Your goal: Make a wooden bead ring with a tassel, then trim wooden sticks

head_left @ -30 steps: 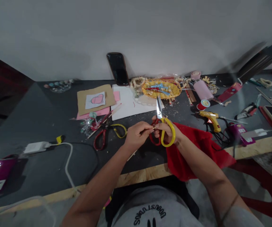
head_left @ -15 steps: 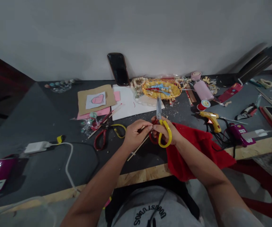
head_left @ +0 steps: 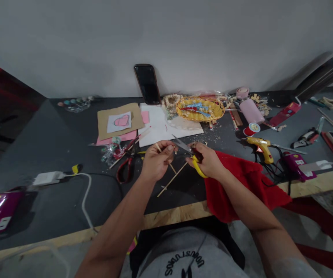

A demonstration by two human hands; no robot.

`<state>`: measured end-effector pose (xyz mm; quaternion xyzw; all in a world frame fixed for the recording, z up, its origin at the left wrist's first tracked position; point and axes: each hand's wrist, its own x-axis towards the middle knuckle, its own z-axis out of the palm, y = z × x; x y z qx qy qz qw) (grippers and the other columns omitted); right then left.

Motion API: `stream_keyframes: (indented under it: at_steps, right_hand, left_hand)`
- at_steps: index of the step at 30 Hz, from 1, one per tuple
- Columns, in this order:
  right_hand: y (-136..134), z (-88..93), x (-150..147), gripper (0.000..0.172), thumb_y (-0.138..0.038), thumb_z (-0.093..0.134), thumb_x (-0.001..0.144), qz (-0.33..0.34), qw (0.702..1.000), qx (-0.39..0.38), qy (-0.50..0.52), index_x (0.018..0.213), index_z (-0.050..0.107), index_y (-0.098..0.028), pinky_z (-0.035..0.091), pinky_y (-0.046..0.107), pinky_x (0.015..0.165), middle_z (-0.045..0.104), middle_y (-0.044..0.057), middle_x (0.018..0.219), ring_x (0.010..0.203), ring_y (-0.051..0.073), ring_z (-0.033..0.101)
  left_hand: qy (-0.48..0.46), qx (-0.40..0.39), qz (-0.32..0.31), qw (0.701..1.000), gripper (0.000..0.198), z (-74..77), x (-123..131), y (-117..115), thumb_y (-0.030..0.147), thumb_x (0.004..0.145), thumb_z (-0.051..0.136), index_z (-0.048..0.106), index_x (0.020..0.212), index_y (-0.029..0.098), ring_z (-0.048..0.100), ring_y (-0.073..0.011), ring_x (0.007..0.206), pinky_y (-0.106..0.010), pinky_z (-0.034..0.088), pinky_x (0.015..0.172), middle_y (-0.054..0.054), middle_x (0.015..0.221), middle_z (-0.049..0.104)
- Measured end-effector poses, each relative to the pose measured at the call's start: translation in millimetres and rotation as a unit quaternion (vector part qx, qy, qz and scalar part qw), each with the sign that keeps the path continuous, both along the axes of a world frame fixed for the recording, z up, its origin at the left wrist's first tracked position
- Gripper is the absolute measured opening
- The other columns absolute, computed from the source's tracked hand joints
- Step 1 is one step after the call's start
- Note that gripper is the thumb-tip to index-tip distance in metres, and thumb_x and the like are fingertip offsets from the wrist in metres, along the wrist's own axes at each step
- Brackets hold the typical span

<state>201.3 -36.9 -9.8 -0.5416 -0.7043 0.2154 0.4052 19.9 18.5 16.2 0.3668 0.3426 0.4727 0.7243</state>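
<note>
My left hand (head_left: 155,162) pinches a short thin wooden stick (head_left: 163,157) above the dark table (head_left: 53,154). Close to its right, my right hand (head_left: 208,160) grips yellow-handled scissors (head_left: 188,152), blades pointing left toward the stick. A longer wooden stick (head_left: 172,179) lies on the table under my hands. Red cloth (head_left: 242,181) lies beneath my right forearm and hangs over the table's front edge.
Red-handled scissors (head_left: 126,164) lie left of my hands. Behind are white paper (head_left: 160,125), cardboard with a pink drawing (head_left: 118,121), a yellow basket (head_left: 199,109), a phone (head_left: 147,83) against the wall. A yellow glue gun (head_left: 260,146) and cables sit right; a white adapter (head_left: 46,178) left.
The scissors have swung from pointing away to pointing left at the stick. A long stick now lies on the table, and my left hand holds a short piece.
</note>
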Motion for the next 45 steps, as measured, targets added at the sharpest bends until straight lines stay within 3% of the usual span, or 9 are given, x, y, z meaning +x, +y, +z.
stream_keyframes:
  at_steps: [5, 11, 19, 25, 31, 40, 45]
  right_hand:
    - [-0.1, -0.6, 1.3, 0.040, -0.037, 0.066, 0.083, -0.049, 0.988, 0.029, -0.146, 0.119, 0.063, -0.021, 0.053, 0.040, 0.092, 0.066, 0.011, 0.107, 0.102, 0.027, 0.061]
    - [-0.8, 1.6, 1.7, 0.043, -0.038, 0.064, 0.085, -0.058, 0.976, 0.047, -0.203, 0.123, 0.064, -0.018, 0.054, 0.039, 0.088, 0.065, 0.012, 0.105, 0.100, 0.027, 0.061]
    - [-2.3, 3.3, 1.7, 0.045, -0.042, 0.064, 0.085, -0.057, 0.970, 0.061, -0.227, 0.124, 0.065, -0.019, 0.054, 0.038, 0.087, 0.065, 0.012, 0.103, 0.097, 0.026, 0.060]
    - [-1.8, 3.1, 1.8, 0.044, -0.040, 0.064, 0.085, -0.050, 0.970, 0.074, -0.227, 0.124, 0.065, -0.019, 0.054, 0.038, 0.086, 0.064, 0.011, 0.100, 0.094, 0.025, 0.060]
    - [-2.0, 0.0, 1.5, 0.044, -0.041, 0.063, 0.087, -0.049, 0.972, 0.063, -0.221, 0.125, 0.065, -0.020, 0.053, 0.037, 0.087, 0.065, 0.011, 0.100, 0.094, 0.025, 0.061]
    - [-1.8, 0.6, -1.8, 0.045, -0.043, 0.066, 0.084, -0.062, 0.970, 0.059, -0.227, 0.124, 0.065, -0.021, 0.053, 0.039, 0.087, 0.064, 0.011, 0.102, 0.096, 0.026, 0.060]
    - [-2.0, -0.8, -0.5, 0.043, -0.041, 0.063, 0.086, -0.054, 0.972, 0.055, -0.221, 0.124, 0.066, -0.020, 0.053, 0.037, 0.087, 0.065, 0.010, 0.100, 0.094, 0.025, 0.061]
  left_hand:
    - [-0.025, 0.006, -0.009, 1.000, 0.029, -3.9, -0.2, 0.7, 0.019, 0.054, 0.085, 0.063, 0.073, 0.014, 0.035, -0.0009, 0.041, -0.016, 0.024, 0.038, 0.002, 0.062, 0.058]
    - [-0.016, 0.019, -0.003, 1.000, 0.032, -5.5, 2.9, 1.0, 0.007, 0.053, 0.075, 0.053, 0.074, 0.017, 0.036, -0.0010, 0.041, -0.014, 0.024, 0.038, 0.007, 0.061, 0.054]
    - [-0.013, 0.030, -0.010, 0.999, 0.030, -6.8, 3.8, -0.4, 0.006, 0.055, 0.069, 0.049, 0.074, 0.018, 0.035, -0.0016, 0.042, -0.015, 0.025, 0.040, 0.008, 0.058, 0.049]
    - [-0.025, -0.009, -0.018, 0.999, 0.033, -6.1, 5.4, -2.2, 0.002, 0.050, 0.064, 0.046, 0.073, 0.018, 0.035, -0.0016, 0.043, -0.014, 0.025, 0.040, 0.009, 0.056, 0.047]
    - [-0.026, -0.010, -0.006, 1.000, 0.034, -7.7, 5.5, -2.5, 0.004, 0.050, 0.068, 0.048, 0.073, 0.018, 0.039, -0.0027, 0.045, -0.015, 0.027, 0.041, 0.007, 0.059, 0.052]
    - [-0.031, 0.000, -0.017, 0.999, 0.034, -9.8, 5.4, -1.7, 0.006, 0.053, 0.071, 0.045, 0.072, 0.019, 0.035, -0.0034, 0.046, -0.015, 0.027, 0.043, 0.009, 0.055, 0.042]
    - [-0.028, 0.003, -0.009, 1.000, 0.032, -6.5, 5.5, -2.7, 0.007, 0.052, 0.069, 0.046, 0.072, 0.019, 0.036, -0.0033, 0.046, -0.016, 0.027, 0.043, 0.008, 0.055, 0.046]
